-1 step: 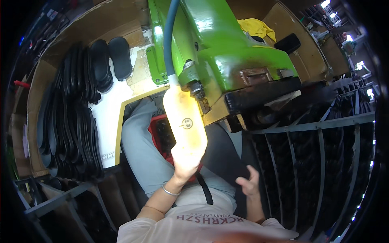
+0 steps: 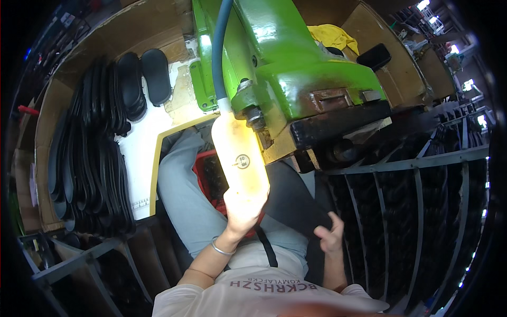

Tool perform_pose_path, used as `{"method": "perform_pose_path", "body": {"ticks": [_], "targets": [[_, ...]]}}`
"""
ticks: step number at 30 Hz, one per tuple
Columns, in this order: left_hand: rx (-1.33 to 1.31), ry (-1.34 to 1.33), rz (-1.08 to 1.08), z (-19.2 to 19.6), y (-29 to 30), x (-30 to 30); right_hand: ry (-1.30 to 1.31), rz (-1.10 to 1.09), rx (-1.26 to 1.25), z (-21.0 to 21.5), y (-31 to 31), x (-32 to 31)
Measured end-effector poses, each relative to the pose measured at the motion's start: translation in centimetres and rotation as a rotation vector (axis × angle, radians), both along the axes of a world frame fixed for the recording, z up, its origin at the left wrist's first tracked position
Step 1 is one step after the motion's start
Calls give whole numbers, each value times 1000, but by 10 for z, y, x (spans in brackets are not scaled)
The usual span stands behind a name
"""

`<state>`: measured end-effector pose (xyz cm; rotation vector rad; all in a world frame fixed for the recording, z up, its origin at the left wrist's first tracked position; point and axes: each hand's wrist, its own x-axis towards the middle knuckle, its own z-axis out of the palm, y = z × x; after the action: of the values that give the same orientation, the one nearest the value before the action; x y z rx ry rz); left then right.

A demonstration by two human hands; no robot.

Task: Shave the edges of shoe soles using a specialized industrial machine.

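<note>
A pale yellow, brightly lit oblong lamp head [image 2: 240,142] hangs at the end of a blue-grey flexible hose [image 2: 220,50]. My left hand [image 2: 243,211] is at its lower end, strongly lit, with the fingers hidden by glare and the lamp. Whether they grip anything cannot be made out. My right hand [image 2: 330,238] is over my right thigh beside dark cloth [image 2: 293,201], thumb and a finger apart, nothing visible between them. Right beside the lamp stands a green machine [image 2: 296,79] with a dark, worn front block [image 2: 338,124].
Many black slipper soles [image 2: 90,158] are stacked on the white tabletop [image 2: 138,153] at left, with a black sole pair [image 2: 156,76] behind. A red bin [image 2: 208,177] sits between my legs. Metal racks [image 2: 406,166] stand at right. A yellow cloth [image 2: 334,37] lies behind the machine.
My right hand has shifted slightly right and up. The left hand and lamp look nearly unmoved.
</note>
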<state>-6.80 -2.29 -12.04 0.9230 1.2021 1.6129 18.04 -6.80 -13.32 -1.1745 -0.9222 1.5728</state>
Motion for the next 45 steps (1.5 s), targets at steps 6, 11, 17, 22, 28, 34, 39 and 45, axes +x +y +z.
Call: {"method": "perform_pose_path", "body": {"ticks": [6, 11, 17, 22, 28, 34, 39, 45], "targets": [[-21, -62, -100, -6, 11, -2, 46, -219, 150, 28, 87, 9], [65, -95, -35, -9, 10, -20, 79, -132, 255, 40, 151, -22], [27, -22, 7, 19, -3, -62, 196, -46, 282, 25, 159, -65], [-122, -49, 138, 14, -20, -107, 183, 77, 386, 24, 135, -102], [-162, -231, 195, -4, -54, -132, 115, 151, 446, 28, 117, -131], [-317, -220, 50, -45, -108, -108, 147, 231, 375, 26, 119, -146], [-494, -140, -191, -62, -121, -29, 41, 310, 422, 19, 128, -136], [-185, 180, -180, -55, -45, -57, -524, 43, 500, 80, 152, -61]]}}
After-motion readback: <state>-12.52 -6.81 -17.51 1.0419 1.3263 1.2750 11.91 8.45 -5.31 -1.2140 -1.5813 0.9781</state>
